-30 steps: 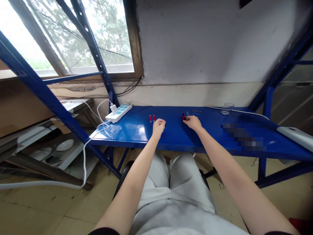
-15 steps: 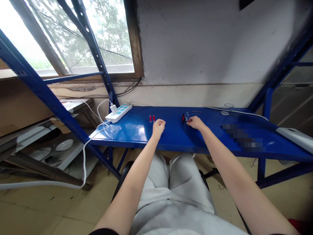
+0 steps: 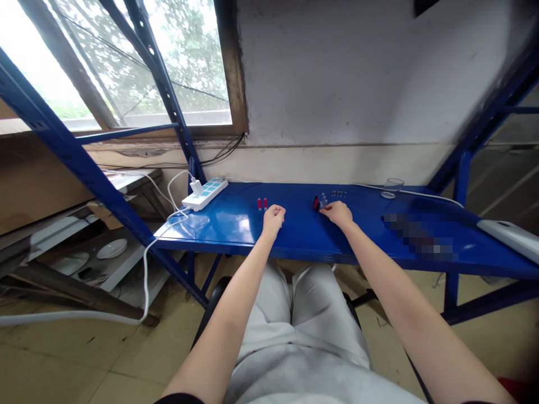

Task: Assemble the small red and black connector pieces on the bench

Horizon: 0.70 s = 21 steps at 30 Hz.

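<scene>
My left hand point(image 3: 274, 217) hovers over the front middle of the blue table point(image 3: 236, 230), its fingers curled together; whatever they hold, if anything, is hidden. Just left of it stand two small red tubes point(image 3: 262, 203) with pale lower ends. My right hand point(image 3: 339, 214) reaches to a small cluster, thumb and fingertips pinched at its near edge. In that cluster are small clear pieces point(image 3: 323, 199) and red-and-black pieces point(image 3: 316, 202). What the right fingertips grip is too small to make out. Behind that hand is a row of several tiny pale pieces point(image 3: 339, 194).
A white power strip point(image 3: 205, 194) with a plug and cable lies at the table's left end. Toward the back right stands a clear glass point(image 3: 392, 188). A blurred dark object point(image 3: 416, 235) lies nearer, and a white device point(image 3: 511, 238) is at the right edge.
My right hand has shifted slightly left, closer to the red-and-black pieces, its fingertips at the cluster's near edge. The left hand has hardly moved.
</scene>
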Tool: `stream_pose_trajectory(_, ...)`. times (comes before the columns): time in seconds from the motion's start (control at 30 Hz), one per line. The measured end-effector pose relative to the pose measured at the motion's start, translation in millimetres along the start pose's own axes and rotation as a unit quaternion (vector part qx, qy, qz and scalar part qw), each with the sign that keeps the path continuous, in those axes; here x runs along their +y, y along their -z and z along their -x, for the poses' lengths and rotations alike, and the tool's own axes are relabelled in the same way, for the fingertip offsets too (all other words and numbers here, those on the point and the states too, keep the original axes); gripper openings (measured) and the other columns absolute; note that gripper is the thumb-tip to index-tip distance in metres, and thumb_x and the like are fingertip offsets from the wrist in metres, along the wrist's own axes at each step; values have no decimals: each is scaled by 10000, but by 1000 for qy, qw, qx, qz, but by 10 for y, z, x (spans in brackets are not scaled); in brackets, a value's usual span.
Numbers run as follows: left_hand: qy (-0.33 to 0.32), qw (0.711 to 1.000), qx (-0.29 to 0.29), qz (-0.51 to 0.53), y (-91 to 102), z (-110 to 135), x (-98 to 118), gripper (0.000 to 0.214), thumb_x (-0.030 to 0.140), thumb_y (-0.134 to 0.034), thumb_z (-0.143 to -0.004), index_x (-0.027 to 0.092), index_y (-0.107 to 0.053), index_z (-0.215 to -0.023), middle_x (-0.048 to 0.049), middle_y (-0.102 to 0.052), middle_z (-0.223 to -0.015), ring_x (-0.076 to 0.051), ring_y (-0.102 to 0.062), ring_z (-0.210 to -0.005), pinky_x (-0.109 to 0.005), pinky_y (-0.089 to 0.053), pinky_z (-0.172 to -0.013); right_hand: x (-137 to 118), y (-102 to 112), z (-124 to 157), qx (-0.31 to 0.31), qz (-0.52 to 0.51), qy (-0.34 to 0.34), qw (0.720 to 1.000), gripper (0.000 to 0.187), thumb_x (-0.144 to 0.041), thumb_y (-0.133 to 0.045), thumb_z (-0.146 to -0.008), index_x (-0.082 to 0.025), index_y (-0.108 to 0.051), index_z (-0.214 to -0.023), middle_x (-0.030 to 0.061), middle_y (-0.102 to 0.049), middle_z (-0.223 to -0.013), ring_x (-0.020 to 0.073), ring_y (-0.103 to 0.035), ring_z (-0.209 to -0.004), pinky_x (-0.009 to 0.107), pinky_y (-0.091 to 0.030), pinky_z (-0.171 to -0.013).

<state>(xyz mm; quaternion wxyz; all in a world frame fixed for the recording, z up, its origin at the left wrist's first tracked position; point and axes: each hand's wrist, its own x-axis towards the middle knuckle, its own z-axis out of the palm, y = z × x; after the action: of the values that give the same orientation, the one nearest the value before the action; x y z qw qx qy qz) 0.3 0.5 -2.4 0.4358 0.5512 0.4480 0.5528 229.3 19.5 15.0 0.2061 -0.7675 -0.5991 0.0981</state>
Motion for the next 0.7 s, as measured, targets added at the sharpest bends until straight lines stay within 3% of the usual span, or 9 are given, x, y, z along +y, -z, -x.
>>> stream_pose_trajectory(0.57, -1, 1000, 2, -8, 12, 14, 19, 108, 266, -517, -742, 178, -485, -690, 57, -455, -478, -52, -368, -360, -177, -267, -381, -44, 32, -6, -19, 27, 16, 999, 286, -389, -582, -760, -173, -683, -918, 105, -671, -939, 229, -626, -825, 263, -449, -594)
stream_pose_trajectory(0.7, 1, 999, 42, 2, 25, 36, 71, 73, 236, -516, -740, 177, -491, -705, 60, -437, -485, -53, -374, -392, -172, -277, -405, -22, 36, -32, -41, 26, 28, 998, 317, -386, -584, -762, -147, -667, -953, 131, -662, -953, 230, -627, -818, 268, -457, -594)
